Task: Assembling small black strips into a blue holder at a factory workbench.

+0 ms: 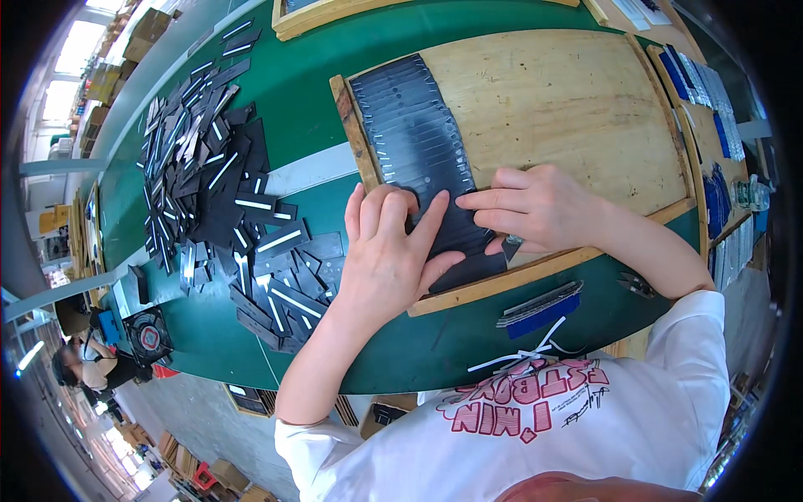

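Observation:
A row of overlapping black strips [422,125] lies along the left side of a wooden tray [577,109]. My left hand [385,247] rests over the tray's left edge and the near end of the row, fingers spread, index finger and thumb on the black strips. From the right, my right hand [535,205] reaches in with its index fingertip on the row's right edge, close to my left index finger. Under its curled fingers a small dark pointed piece [512,245] sticks out; its kind is unclear.
A heap of loose black pieces with white strips [201,167] covers the green table [309,125] at left. Near the front edge lie a blue-and-grey stack [542,309], white strips [519,358] and a small metal tool [637,284]. More wooden trays [318,18] stand beyond.

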`<action>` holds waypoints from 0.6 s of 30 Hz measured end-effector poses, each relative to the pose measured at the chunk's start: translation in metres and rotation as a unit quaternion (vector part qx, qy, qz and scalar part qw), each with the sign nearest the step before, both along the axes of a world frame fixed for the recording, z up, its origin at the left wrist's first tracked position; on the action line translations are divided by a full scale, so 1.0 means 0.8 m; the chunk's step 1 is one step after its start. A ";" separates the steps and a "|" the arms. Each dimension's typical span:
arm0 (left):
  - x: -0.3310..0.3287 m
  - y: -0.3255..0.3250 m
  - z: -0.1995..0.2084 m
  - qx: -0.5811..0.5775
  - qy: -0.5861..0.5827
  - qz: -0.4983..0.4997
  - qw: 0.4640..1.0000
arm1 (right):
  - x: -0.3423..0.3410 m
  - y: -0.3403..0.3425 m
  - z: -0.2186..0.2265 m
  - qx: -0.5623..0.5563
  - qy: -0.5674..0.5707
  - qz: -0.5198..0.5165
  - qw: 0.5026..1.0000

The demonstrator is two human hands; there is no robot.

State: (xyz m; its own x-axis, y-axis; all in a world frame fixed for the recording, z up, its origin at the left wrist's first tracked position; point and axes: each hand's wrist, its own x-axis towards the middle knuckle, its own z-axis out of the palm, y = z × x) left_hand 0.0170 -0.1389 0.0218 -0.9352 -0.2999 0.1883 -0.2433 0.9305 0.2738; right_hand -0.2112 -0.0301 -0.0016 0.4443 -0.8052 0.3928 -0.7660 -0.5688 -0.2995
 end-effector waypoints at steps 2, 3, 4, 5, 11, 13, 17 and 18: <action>-0.003 -0.002 -0.001 -0.010 -0.002 0.004 1.000 | 0.000 0.000 0.001 0.006 0.001 0.002 1.000; -0.004 -0.003 -0.002 -0.010 -0.002 0.004 1.000 | 0.000 0.000 0.001 0.008 -0.004 0.002 1.000; -0.005 -0.003 -0.004 -0.008 0.003 0.000 1.000 | 0.000 -0.001 0.001 0.010 -0.009 0.003 1.000; -0.005 -0.004 -0.005 -0.006 0.008 -0.004 1.000 | -0.001 -0.002 0.002 0.010 -0.009 0.003 1.000; -0.007 -0.009 -0.004 0.002 0.008 -0.007 1.000 | -0.009 -0.021 0.005 0.018 -0.036 -0.032 0.999; -0.007 -0.010 -0.005 0.001 0.006 -0.009 1.000 | -0.010 -0.027 0.003 0.013 -0.015 -0.032 0.999; -0.008 -0.013 -0.006 0.005 0.008 -0.012 1.000 | -0.010 -0.029 -0.001 0.007 -0.013 -0.030 0.999; -0.009 -0.015 -0.006 0.005 0.009 -0.013 1.000 | -0.010 -0.029 0.000 0.016 -0.021 -0.032 0.999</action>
State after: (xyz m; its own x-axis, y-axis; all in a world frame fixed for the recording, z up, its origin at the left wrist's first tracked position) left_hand 0.0096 -0.1506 0.0172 -0.9392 -0.2780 0.2015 -0.2148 0.9336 0.2868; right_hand -0.2190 -0.0531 -0.0019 0.3753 -0.8438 0.3837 -0.7868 -0.5088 -0.3494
